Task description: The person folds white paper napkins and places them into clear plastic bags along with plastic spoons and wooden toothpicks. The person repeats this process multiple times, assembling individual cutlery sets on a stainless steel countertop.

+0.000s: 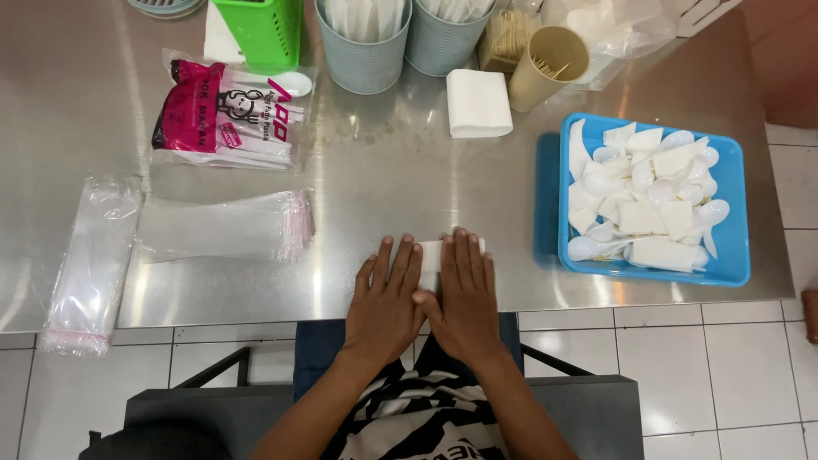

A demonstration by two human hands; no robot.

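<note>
Both the left hand (385, 300) and right hand (464, 294) press flat, fingers spread, on a white paper napkin (431, 253), maybe half-folded, on the shiny steel worktop (383, 170), beside a blue plastic tray (740, 273) of finished wraps.

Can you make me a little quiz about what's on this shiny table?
1. What do both hands, the left hand and the right hand, press flat on the metal table?
2. True or false: the blue tray holds white plastic spoons and folded napkins.
3. Which lies nearer the left hand: the clear plastic sleeves or the green basket?

Key:
1. A white folded napkin.
2. True.
3. The clear plastic sleeves.
</note>
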